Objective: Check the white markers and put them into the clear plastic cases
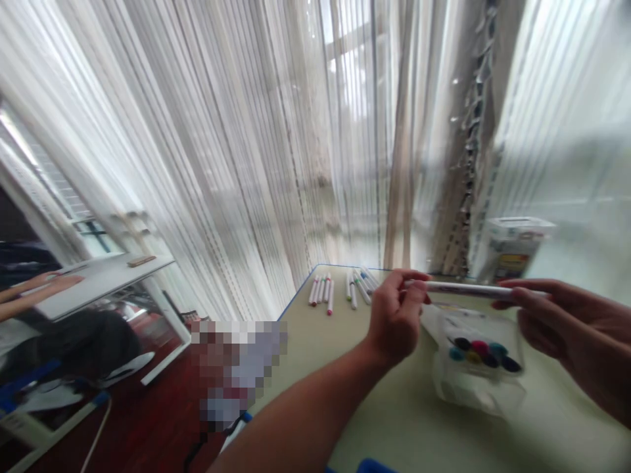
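I hold a white marker point(463, 288) level above the table, one end in each hand. My left hand point(397, 315) pinches its left end with fingers closed. My right hand point(572, 328) grips the right end, fingers closed round it. Just below the marker stands a clear plastic container point(480, 374) holding several markers with coloured caps upward. Further back on the pale green table point(394, 420) lie two small groups of white markers point(321, 291), side by side.
A white box point(513, 253) stands at the table's far right, against sheer white curtains. To the left, another person's hand point(39, 289) rests on a white table point(103, 279). Dark red floor lies below, with a pixelated patch.
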